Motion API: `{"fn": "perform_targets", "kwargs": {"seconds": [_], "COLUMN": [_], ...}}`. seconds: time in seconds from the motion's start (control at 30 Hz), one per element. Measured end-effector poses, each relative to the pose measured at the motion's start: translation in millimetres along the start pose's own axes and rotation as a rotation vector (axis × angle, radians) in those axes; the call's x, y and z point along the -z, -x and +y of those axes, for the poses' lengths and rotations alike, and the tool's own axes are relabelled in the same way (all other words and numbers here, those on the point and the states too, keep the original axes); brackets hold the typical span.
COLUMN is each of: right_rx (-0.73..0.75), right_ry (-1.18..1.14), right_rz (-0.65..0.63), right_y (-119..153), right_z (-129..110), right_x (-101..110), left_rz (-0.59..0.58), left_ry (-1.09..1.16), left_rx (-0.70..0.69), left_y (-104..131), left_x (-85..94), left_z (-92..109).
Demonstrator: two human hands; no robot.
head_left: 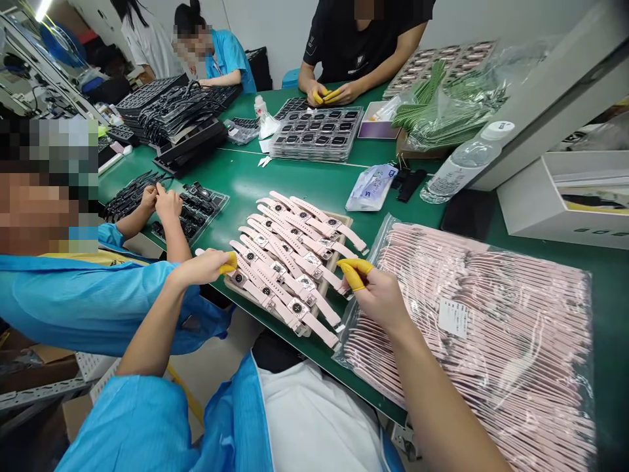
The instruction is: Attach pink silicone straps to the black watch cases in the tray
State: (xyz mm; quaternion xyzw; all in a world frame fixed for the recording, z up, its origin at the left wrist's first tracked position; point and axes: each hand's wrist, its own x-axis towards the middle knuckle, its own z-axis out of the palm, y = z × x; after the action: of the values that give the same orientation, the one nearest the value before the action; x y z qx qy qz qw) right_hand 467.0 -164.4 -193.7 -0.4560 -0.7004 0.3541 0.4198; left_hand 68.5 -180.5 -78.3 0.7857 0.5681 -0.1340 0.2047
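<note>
Rows of smartwatches [280,269] with pale pink straps lie face down, sensor backs up, in a beige tray [330,275] at the table's near edge. At the tray's left side is my left hand [209,265], yellow finger cots on its closed fingertips; a small pale tip shows behind it. My right hand [378,292], also in yellow finger cots, has thumb and finger pinched beside the strap ends on the tray's right. What either pinch holds is hidden. Under my right forearm lies a large clear bag [491,341] of pink straps with a white label.
A co-worker's hands [164,200] work over black watches at left. Another person's hands [334,95], in yellow cots, are behind stacked clear trays [314,134]. A water bottle [464,164], blue-white packet [372,187], green straps [442,111] and white box [565,196] stand right.
</note>
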Motion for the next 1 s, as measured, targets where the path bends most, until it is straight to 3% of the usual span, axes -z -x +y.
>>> {"fn": "perform_targets", "kwargs": {"seconds": [0.37,0.47,0.57,0.7,0.9,1.0], "right_rx": [-0.019,-0.023,-0.02,0.006,0.029,0.026], "right_ry": [-0.006,-0.003,-0.008,-0.012,-0.01,0.003], "right_rz": [-0.009,-0.001,0.013,0.012,0.044,0.075], "right_y": [-0.6,-1.2,-2.1,-2.7,-5.7,-9.9], "right_z": [3.7,1.8,-0.5,-1.4,3.8,0.9], "right_x": [0.5,0.9,1.5,2.5,-0.3,1.5], "left_rz": [-0.063,-0.006,0.155,0.365,0.269,0.361], "left_ry": [-0.102,-0.081,-0.058,0.005,0.224,0.267], "left_rx": [-0.003,-0.011,0.001,0.114,0.361,0.423], "left_y": [-13.3,-15.5,-7.6,16.9,36.8,40.5], "left_x": [6.8,6.7,2.7,-9.7,-41.5,-64.9], "left_z": [4.0,5.1,1.2,-1.9,25.0,24.4]}}
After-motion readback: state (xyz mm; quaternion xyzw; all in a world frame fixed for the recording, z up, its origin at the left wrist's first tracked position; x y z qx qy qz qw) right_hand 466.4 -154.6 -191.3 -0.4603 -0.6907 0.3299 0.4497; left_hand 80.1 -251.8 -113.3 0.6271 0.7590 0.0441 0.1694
